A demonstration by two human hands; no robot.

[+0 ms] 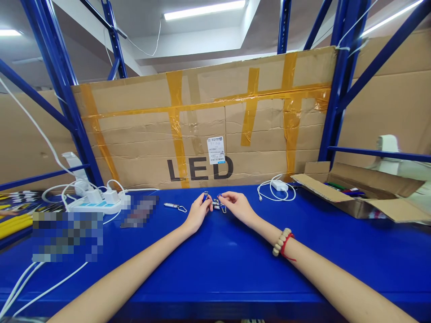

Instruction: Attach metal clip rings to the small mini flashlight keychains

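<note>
My left hand (198, 211) is closed in a pinch around a small blue piece with a silver end (205, 196). Facing it, my right hand (239, 206) pinches another small blue piece (220, 195), mostly covered by the fingers. Between the two hands, several small silver metal parts (216, 206) lie on the blue tabletop (232, 264). A small carabiner clip (223, 208) rests just under my right fingertips. Left of my left hand lies a slim silver cylinder (170, 205) with a carabiner clip (182, 209) at its end.
A white charger with a coiled cable (279, 186) lies beyond my right hand. Far right stands an open cardboard box (353, 206) with coloured items. On the left are a white power strip (96, 205) and loose cables. A large cardboard panel (148, 143) closes the back.
</note>
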